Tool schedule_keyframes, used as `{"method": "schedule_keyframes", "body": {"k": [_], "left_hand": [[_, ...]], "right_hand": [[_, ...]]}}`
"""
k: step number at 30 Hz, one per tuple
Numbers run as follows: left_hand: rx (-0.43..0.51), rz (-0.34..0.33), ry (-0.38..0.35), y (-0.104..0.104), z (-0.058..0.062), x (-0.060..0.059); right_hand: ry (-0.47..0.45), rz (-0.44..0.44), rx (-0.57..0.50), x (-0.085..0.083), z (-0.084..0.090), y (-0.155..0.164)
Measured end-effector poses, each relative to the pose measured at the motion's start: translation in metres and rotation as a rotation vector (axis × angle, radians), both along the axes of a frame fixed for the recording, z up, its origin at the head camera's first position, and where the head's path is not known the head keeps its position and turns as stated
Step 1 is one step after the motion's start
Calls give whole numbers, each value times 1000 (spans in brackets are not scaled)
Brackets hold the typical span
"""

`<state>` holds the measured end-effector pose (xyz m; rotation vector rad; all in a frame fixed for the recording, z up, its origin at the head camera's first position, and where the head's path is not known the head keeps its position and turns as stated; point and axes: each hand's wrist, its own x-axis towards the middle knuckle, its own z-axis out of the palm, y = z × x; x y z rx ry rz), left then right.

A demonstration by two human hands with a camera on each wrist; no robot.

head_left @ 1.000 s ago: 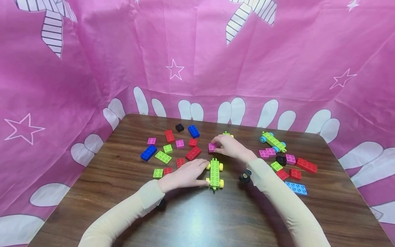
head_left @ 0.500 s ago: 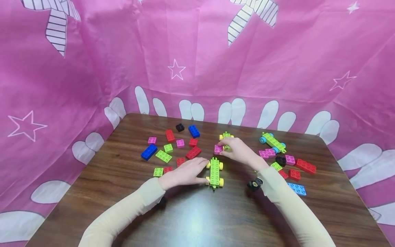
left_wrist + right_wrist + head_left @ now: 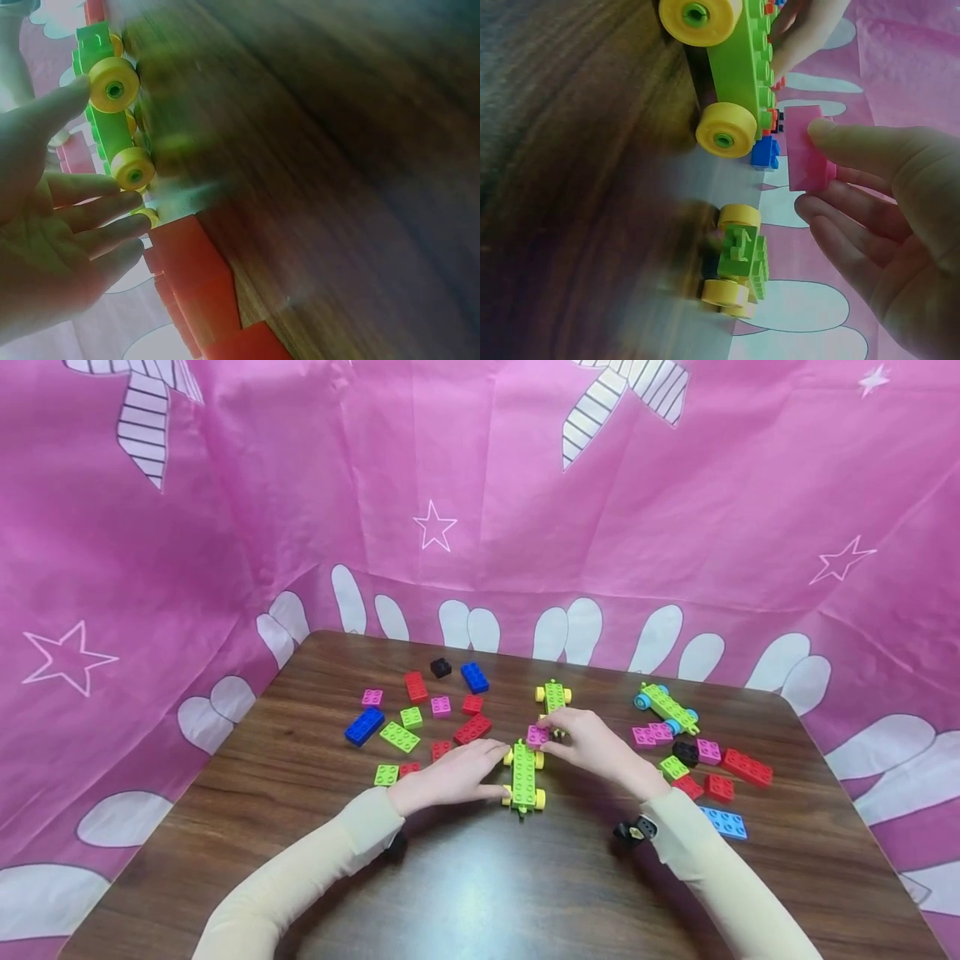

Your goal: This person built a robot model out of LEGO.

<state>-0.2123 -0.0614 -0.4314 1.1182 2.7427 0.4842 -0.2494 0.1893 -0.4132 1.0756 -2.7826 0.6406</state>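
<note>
A long green wheeled base [image 3: 523,775] with yellow wheels [image 3: 113,85] lies in the middle of the brown table [image 3: 480,877]. My left hand [image 3: 459,775] touches its left side with straight fingers and thumb, steadying it. My right hand [image 3: 592,745] pinches a small pink brick [image 3: 537,736] just over the far end of that base; the right wrist view shows the pink brick [image 3: 807,148] held beside the green base [image 3: 742,67]. A shorter green wheeled base [image 3: 554,696] stands just behind.
Loose red, green, pink and blue bricks [image 3: 420,718] lie left of the hands. More bricks and a green base with blue wheels [image 3: 666,706] lie to the right. A pink patterned cloth [image 3: 480,502] walls the table on three sides.
My right hand has carried the pink brick from beside the small green base toward me, down to the far end of the long green base. My left hand stayed on the base.
</note>
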Motion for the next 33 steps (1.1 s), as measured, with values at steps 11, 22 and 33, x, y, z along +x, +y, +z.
{"method": "schedule_keyframes", "body": {"k": [11,22,33], "left_hand": [[-15,-2,-23,1,-3,-5],[-14,-2,-56,1,1,-5],[-29,-6,-11,3,0,-6]], "right_hand": [[-14,15,-81,9,-7,6],[-65,19,-132,15,-10,4],[-43,84,-160,16,-16,-2]]}}
